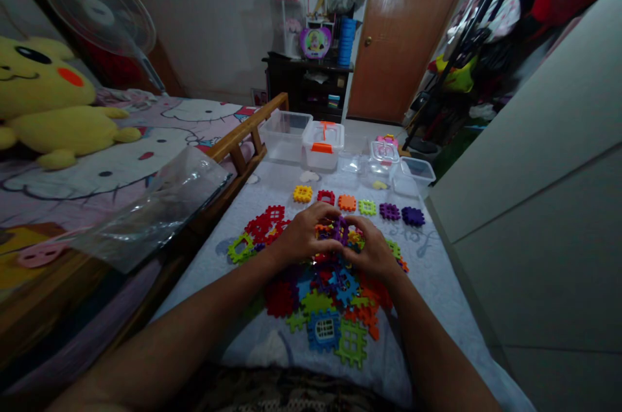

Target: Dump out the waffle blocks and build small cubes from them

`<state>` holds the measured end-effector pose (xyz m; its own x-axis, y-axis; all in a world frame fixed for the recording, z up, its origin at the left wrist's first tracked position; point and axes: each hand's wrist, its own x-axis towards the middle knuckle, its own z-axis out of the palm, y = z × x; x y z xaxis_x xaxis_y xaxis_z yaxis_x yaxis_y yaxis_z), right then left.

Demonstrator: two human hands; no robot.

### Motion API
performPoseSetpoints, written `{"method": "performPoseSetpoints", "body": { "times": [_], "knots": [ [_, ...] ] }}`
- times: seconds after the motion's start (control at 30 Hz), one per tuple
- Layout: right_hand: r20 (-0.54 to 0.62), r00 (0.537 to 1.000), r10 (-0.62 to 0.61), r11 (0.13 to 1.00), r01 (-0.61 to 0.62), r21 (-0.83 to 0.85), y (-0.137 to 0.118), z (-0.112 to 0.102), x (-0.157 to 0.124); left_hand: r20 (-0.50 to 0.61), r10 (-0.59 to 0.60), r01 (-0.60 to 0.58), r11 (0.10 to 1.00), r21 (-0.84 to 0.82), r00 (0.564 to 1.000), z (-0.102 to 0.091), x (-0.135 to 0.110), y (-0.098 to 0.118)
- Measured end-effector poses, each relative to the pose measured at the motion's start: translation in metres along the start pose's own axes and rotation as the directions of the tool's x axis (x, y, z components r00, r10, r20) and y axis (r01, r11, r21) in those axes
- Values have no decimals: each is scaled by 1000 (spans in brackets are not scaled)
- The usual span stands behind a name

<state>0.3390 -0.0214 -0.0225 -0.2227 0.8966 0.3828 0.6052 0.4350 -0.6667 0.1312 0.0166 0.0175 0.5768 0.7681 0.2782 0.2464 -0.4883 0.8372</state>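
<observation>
Purple tile (pixel 341 228): gripped jointly by left hand (pixel 302 237) and right hand (pixel 373 249)
Pile (pixel 323 328): notched plastic squares, directly beneath

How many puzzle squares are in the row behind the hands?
6, in a line beyond the left hand and right hand, which grip a tile cluster: yellow tile, red tile, orange tile, green tile, purple tile, darker purple tile at the right end. None seems hidden.
</observation>
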Motion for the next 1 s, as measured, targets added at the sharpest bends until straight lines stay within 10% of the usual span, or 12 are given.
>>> {"method": "performPoseSetpoints", "body": {
  "times": [0.23,1.0],
  "knots": [
    [-58,995,-76,989,68,-129,2,-1,3,-22,-395,371,881,-294,919,13,6,0],
    [-36,995,-98,961,85,-261,-9,2,3,-46,-334,304,901,-308,942,27,11,-7]
  ]
}}
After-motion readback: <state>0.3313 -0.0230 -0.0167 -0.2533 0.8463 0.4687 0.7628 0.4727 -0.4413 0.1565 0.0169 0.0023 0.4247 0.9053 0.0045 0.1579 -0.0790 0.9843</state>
